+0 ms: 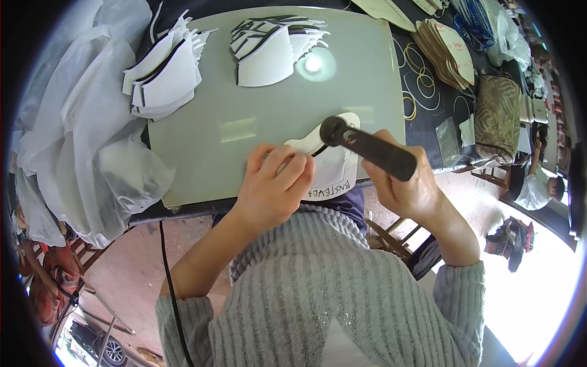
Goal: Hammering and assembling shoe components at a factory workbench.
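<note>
Dark hammer slants diagonally, head pointing upper-left.

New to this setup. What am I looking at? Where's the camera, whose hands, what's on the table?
No robot here: these are a person's bare hands. The single picture comes from the left of two head-worn fisheye cameras looking down, so straight edges bend near the rim.

The right hand grips a dark hammer-like tool. The left hand has bent fingers at a pale curved piece near the body; whether they pinch something is hidden.

Under the work is a greenish-grey board. Two stacks of white cut pieces, left and centre, lie toward its far side.
</note>
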Demonstrator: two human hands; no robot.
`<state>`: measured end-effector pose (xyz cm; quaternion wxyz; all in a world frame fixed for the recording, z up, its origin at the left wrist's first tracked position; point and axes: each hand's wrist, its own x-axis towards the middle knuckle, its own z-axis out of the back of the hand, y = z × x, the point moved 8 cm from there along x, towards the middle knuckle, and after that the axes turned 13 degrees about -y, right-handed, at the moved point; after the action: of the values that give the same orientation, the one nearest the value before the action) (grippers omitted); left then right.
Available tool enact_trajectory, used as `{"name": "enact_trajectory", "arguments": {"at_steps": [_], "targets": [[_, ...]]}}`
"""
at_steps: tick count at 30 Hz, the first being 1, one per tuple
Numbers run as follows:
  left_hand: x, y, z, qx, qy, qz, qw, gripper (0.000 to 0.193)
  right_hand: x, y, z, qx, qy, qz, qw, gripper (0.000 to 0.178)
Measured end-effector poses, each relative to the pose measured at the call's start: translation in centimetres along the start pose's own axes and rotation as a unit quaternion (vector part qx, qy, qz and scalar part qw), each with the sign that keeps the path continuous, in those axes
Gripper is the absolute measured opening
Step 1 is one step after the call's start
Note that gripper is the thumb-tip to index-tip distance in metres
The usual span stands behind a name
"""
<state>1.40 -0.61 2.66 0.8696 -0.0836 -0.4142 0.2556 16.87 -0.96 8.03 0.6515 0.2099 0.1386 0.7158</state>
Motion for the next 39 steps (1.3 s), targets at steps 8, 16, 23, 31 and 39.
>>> {"name": "enact_trajectory", "arguments": {"at_steps": [8,16,23,31,39], "targets": [[1.5,0.7,0.2,-0.004,-0.005,-0.012,1.000,0.030,0.9,-0.8,-0.3,0.034,0.017,-0.013,0.999,0.031],[1.4,1.5,0.5,-0.057,-0.003,0.075,0.996,0.026,-1.7,-2.2,-4.6,-0.034,0.148,-0.037,0.988,0.026],[1.7,0.9,1.0,-0.052,-0.008,0.065,0.997,0.020,-1.7,-1.3,-3.3,-0.037,0.154,-0.050,0.986,0.040],[1.7,0.1,1.3,-0.021,-0.006,0.016,1.000,0.016,-0.5,0.1,-1.7,-0.048,0.152,-0.038,0.987,0.041],[1.3,0.3,1.8,-0.012,-0.011,-0.003,1.000,0.023,0.7,0.0,-1.7,-0.076,0.084,0.008,0.993,0.035]]}}
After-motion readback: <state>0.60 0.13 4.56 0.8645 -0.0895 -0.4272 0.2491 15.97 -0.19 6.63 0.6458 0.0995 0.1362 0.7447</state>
